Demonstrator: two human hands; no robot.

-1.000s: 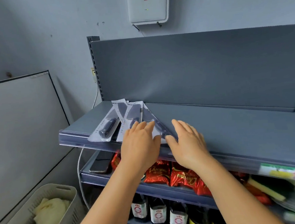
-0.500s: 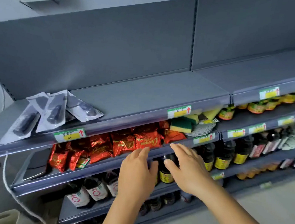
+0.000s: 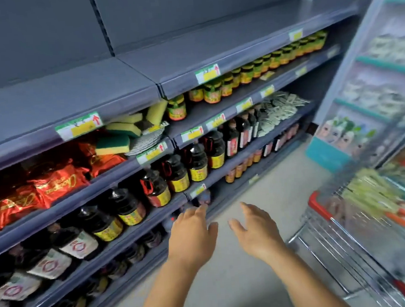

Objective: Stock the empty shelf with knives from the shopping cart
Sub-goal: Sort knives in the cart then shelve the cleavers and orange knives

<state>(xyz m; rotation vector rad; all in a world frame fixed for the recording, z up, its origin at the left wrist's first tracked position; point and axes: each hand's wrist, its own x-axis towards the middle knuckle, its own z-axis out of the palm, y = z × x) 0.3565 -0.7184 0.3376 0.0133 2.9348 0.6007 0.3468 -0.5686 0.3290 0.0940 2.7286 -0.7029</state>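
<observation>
Grey metal is filling the upper left of the view: the top shelf [image 3: 109, 88] is running from near left to far right, its surface bare in this frame, with yellow-and-green price tags [image 3: 79, 125] clipped along its front edge. Both bare forearms are reaching forward from the bottom of the view, over the pale floor [image 3: 258, 173]. The left hand [image 3: 192, 231] is hanging palm down with fingers loosely spread, holding nothing, its fingertips level with the lower shelf edge. The right hand [image 3: 257, 231] is floating just beside it, also palm down, fingers relaxed and slightly splayed, holding nothing.

At the near right, the shopping cart [image 3: 329, 235] is showing its wire side and red rim (heavily blurred); I cannot tell what is lying inside it, and no knives can be made out in this view.

Below the top shelf, red snack bags [image 3: 53, 182] are sitting at the left beside yellow-green sponges [image 3: 120, 138]. Small jars [image 3: 246, 73] are lining the row farther right. Dark bottles [image 3: 174, 175] are standing on the shelves lower down.
</observation>
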